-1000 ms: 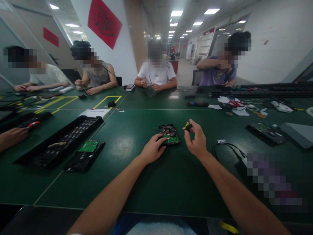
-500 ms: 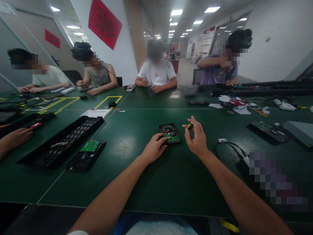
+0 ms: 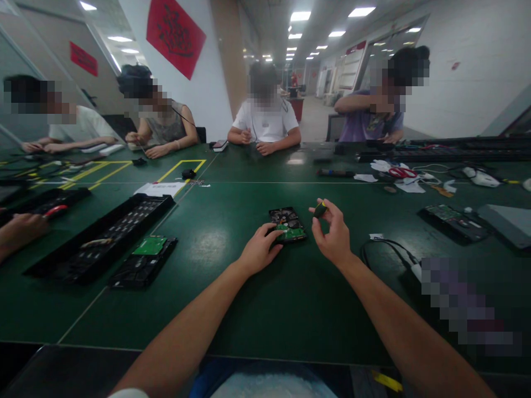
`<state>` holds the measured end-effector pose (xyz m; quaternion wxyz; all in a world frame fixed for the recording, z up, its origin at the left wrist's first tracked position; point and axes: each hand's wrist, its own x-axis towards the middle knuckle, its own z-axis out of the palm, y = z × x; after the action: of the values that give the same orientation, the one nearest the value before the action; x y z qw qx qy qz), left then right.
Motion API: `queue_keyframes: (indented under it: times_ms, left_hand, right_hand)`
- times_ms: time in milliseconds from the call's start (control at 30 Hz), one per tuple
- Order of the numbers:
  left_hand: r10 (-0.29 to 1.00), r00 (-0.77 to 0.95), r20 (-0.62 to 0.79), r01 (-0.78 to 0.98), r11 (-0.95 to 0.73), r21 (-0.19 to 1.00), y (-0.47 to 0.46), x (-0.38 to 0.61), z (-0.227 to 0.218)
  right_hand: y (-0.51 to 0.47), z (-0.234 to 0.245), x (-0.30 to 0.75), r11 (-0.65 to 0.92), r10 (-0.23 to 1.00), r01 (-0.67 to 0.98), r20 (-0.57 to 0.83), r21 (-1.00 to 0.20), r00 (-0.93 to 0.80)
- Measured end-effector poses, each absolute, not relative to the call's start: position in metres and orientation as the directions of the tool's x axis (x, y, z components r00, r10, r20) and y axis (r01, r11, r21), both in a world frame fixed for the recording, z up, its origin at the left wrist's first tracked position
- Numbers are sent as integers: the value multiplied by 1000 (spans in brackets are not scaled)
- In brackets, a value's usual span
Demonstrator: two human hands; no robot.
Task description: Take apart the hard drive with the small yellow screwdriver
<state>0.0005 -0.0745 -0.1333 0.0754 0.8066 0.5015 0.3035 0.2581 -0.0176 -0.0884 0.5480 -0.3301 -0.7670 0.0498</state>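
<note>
A small hard drive [image 3: 287, 222] with a green circuit board facing up lies on the dark green table [image 3: 232, 309]. My left hand [image 3: 259, 251] grips its near left corner and holds it down. Just right of the drive, my right hand [image 3: 332, 235] is raised a little off the table, its fingertips pinched round the black and yellow handle of a small screwdriver [image 3: 319, 209].
A long black tray [image 3: 103, 232] and a second drive with a green board [image 3: 146, 260] lie to the left. A black cable [image 3: 388, 251], boards [image 3: 452, 221] and red scissors [image 3: 401, 174] are at the right. Several people sit around the table; a co-worker's hand [image 3: 19, 229] rests at far left.
My right hand has turned the screwdriver handle slightly between its fingertips. My left hand stays on the drive.
</note>
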Motion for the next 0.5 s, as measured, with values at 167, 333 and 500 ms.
queue_keyframes:
  times_ms: [167,333,500]
  left_hand:
    - [856,299,422,742,-486,462,-76,1,-130]
    - [870,244,428,750,-449,486,-77,3,-127]
    - [886,213,411,770,-412,487,-76,3,-127]
  right_hand:
    - [-16,-89,260,764,541,496,829,-412,-145]
    - [-18,-87,259,784,538,472,821,-403,-191]
    - [-17,-89,258,782,535,462,831,-418,-154]
